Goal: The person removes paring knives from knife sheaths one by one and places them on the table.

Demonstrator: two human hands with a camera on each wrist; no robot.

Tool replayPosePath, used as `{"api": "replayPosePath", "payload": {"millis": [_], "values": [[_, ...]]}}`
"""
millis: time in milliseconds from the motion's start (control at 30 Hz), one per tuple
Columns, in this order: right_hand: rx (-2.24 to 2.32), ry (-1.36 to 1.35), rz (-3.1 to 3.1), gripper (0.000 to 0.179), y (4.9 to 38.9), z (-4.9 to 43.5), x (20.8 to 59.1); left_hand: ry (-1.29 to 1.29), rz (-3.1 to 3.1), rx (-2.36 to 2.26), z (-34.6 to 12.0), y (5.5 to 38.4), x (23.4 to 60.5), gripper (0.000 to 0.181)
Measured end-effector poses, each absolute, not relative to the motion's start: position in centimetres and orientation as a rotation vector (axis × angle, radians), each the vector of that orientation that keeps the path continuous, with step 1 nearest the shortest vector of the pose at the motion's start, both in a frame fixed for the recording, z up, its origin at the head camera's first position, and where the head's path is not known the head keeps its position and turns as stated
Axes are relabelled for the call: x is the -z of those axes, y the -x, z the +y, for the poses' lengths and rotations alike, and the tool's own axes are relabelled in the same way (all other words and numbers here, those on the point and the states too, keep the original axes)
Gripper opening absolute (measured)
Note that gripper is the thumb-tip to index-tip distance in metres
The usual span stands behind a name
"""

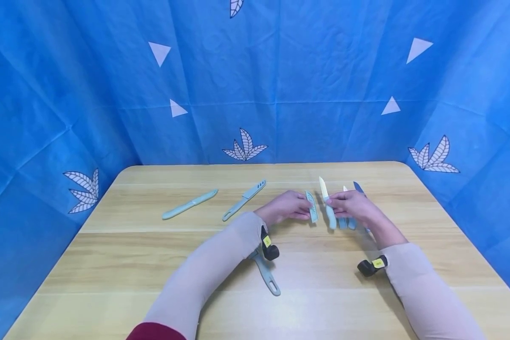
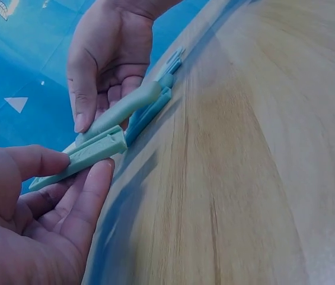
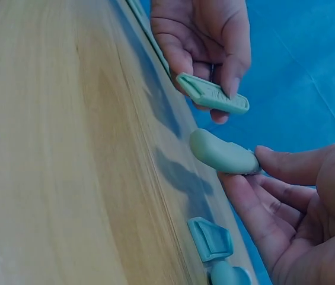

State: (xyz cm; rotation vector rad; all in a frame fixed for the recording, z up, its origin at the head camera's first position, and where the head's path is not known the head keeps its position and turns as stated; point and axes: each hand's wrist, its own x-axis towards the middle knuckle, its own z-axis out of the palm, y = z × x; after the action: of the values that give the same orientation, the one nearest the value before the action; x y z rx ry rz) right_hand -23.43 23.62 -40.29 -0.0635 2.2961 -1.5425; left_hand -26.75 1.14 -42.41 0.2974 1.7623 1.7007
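Note:
My left hand (image 1: 290, 206) pinches a pale green knife sheath (image 1: 313, 215) between thumb and fingers, held just over the table. Beside it, my right hand (image 1: 354, 207) holds a small paring knife (image 1: 331, 218) by its pale green handle, the light blade pointing toward the far edge. Sheath and knife are side by side and apart in the head view. In the left wrist view the knife handle (image 2: 123, 113) lies behind the sheath (image 2: 93, 155). Under my right hand lie another sheath (image 3: 210, 239) and a rounded handle (image 3: 229, 274), partly hidden by the hand in the head view.
A dark blue blade (image 1: 359, 187) shows beyond my right hand. On the left lie a slim light green sheathed knife (image 1: 190, 204) and a broader knife-shaped tool with slots near its tip (image 1: 244, 200). A handle with a hanging hole (image 1: 267, 276) pokes out from under my left forearm.

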Motion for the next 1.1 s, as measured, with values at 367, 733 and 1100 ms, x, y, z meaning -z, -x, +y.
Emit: {"api": "replayPosePath", "payload": {"millis": [367,733,1100], "values": [[1.482,0.047,2.338,0.046,24.0,23.5,40.5,-0.264,1.785,-1.684,1.7,27.0,42.8,0.010],[1.473,0.024,2.357,0.048,24.3,23.3,40.9,-0.253,1.804,-1.668,2.5,26.8,42.9,0.005],[1.412,0.018,2.397,0.046,24.5,23.0,41.1,-0.252,1.856,-1.633,3.1,27.0,43.2,0.006]]}}
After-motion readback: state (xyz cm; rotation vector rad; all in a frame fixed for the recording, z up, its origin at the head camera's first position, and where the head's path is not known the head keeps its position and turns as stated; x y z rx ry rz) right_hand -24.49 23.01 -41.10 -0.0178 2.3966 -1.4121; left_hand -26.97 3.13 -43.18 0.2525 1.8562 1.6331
